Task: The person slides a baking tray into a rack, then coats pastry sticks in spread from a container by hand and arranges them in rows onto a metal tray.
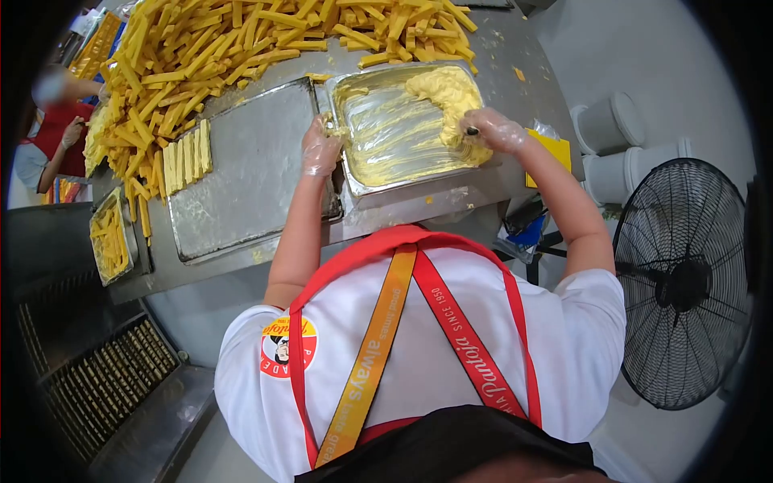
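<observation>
My left hand [322, 146], in a clear plastic glove, is closed on the left rim of a deep metal pan [351, 165]. Pale yellow cream [441, 87] is smeared over the pan's bottom and heaped at its upper right. At the pan's right side, my gloved right hand [493, 131] is closed round a tool with a dark handle [472, 130]; its working end is hidden in the cream. A flat baking tray [241, 181] lies left of the pan, with several cream-coated sticks [188, 158] side by side at its upper left.
Yellow sticks [217, 40] are piled across the back of the metal table [515, 88]. A small tray of sticks [113, 241] sits at the left edge. Another person [60, 137] stands far left. A black fan [684, 286] and white buckets [612, 125] stand right.
</observation>
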`<action>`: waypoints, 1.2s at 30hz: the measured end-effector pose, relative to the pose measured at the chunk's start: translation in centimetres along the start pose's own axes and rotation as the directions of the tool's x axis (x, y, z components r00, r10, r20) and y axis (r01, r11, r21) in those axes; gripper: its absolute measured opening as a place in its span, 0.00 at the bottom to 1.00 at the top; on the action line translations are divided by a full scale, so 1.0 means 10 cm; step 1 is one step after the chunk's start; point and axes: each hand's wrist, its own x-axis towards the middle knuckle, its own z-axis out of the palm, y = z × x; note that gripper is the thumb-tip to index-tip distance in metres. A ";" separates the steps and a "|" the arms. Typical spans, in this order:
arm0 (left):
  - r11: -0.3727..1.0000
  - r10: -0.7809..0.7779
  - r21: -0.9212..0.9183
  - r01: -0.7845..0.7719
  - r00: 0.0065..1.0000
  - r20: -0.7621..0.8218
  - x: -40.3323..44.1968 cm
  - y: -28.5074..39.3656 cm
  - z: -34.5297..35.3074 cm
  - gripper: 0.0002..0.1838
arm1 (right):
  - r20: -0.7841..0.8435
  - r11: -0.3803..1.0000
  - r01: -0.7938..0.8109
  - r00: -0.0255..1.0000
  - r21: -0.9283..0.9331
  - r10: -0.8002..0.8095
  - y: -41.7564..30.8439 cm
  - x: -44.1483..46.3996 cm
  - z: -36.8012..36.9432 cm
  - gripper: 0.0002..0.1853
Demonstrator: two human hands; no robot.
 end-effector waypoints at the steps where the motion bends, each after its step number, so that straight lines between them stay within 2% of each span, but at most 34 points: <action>1: 0.999 -0.028 0.027 0.028 1.000 0.002 -0.01 0.03 -0.01 0.26 | -0.022 1.000 0.025 0.999 -0.006 -0.025 0.06 0.09 -0.03 0.09; 4: 0.992 0.103 0.077 -0.098 0.993 -0.065 0.13 -0.36 0.06 0.28 | -0.121 0.986 -0.132 0.982 0.099 0.143 -0.11 0.29 -0.33 0.10; 5: 0.972 0.102 0.212 -0.100 0.995 0.000 0.19 -0.36 -0.01 0.29 | -0.212 0.984 -0.058 0.973 0.167 0.093 -0.18 0.27 -0.48 0.11; 7: 0.877 0.077 0.464 -0.127 0.989 0.125 0.33 -0.25 -0.17 0.31 | -0.206 0.912 -0.107 0.957 0.396 0.202 -0.37 0.24 -0.73 0.11; 9: 0.815 0.256 0.538 -0.213 0.967 -0.005 0.38 0.18 -0.15 0.32 | -0.198 0.797 -0.102 0.943 0.595 0.269 -0.46 0.15 -0.79 0.10; 10: 0.776 0.347 0.580 -0.247 0.936 -0.065 0.38 0.51 -0.11 0.32 | -0.278 0.859 -0.050 0.935 0.509 0.220 -0.40 0.11 -0.72 0.11; 11: 0.805 0.249 0.564 -0.185 0.968 -0.038 0.37 0.96 -0.08 0.30 | -0.350 0.910 -0.004 0.922 0.416 0.164 -0.32 0.08 -0.59 0.11; 12: 0.803 0.232 0.555 -0.216 0.972 0.041 0.48 1.10 0.04 0.31 | -0.417 0.949 0.039 0.903 0.314 0.101 -0.26 0.06 -0.51 0.12; 13: 0.802 0.216 0.544 -0.246 0.969 0.120 0.69 1.23 0.16 0.31 | -0.443 0.928 0.052 0.887 0.369 0.126 -0.26 0.02 -0.46 0.13; 15: 0.893 0.237 0.368 -0.257 0.966 0.099 1.36 0.89 0.69 0.33 | -0.484 0.876 0.079 0.855 0.477 0.186 -0.37 -0.09 -0.36 0.14; 17: 0.909 0.193 0.379 -0.174 0.981 -0.010 1.28 1.41 0.85 0.35 | -0.437 0.817 0.062 0.866 0.573 0.241 -0.55 -0.17 -0.32 0.15; 18: 0.916 0.180 0.371 -0.154 0.983 -0.035 1.36 1.40 0.97 0.34 | -0.410 0.783 0.049 0.871 0.620 0.271 -0.63 -0.20 -0.31 0.16; 19: 0.922 0.167 0.362 -0.135 0.984 -0.059 1.53 1.34 1.12 0.34 | -0.265 0.689 -0.063 0.895 0.722 0.359 -0.68 -0.21 -0.31 0.15; 22: 0.951 0.184 0.271 -0.148 0.976 -0.113 1.93 1.00 1.42 0.27 | -0.255 0.860 -0.021 0.951 0.511 0.175 -0.39 -0.09 -0.10 0.14; 23: 0.959 0.214 0.220 -0.181 0.967 -0.137 2.03 0.84 1.51 0.26 | -0.229 0.872 -0.049 0.956 0.487 0.181 -0.23 -0.01 -0.03 0.12; 25: 0.956 0.277 0.152 -0.252 0.944 -0.177 1.82 0.93 1.40 0.19 | -0.389 0.890 -0.032 0.892 0.455 0.231 -0.07 0.03 0.05 0.11; 27: 0.972 0.231 0.095 -0.216 0.954 -0.191 1.38 1.24 1.09 0.16 | -0.494 0.932 -0.056 0.836 0.359 0.240 -0.15 0.02 0.01 0.11; 29: 0.988 0.088 -0.120 -0.100 0.991 -0.100 1.43 0.90 0.93 0.14 | -0.472 0.923 0.110 0.877 0.368 0.084 -0.36 -0.01 -0.10 0.11; 30: 0.975 0.100 -0.190 -0.119 0.989 -0.109 1.33 0.87 0.82 0.14 | -0.466 0.908 0.193 0.885 0.371 0.002 -0.44 -0.01 -0.13 0.11; 32: 0.930 0.121 -0.330 -0.160 0.983 -0.135 0.95 0.79 0.64 0.13 | -0.210 0.848 0.007 0.970 0.530 0.124 -0.55 0.06 -0.17 0.12; 33: 0.948 0.145 -0.265 -0.178 0.980 -0.136 0.77 0.76 0.55 0.13 | -0.069 0.805 -0.098 0.983 0.586 0.170 -0.56 0.10 -0.18 0.12; 36: 0.971 0.216 -0.073 -0.226 0.969 -0.121 0.24 0.73 0.33 0.11 | -0.309 0.746 -0.052 0.889 0.664 0.337 -0.03 0.44 0.27 0.15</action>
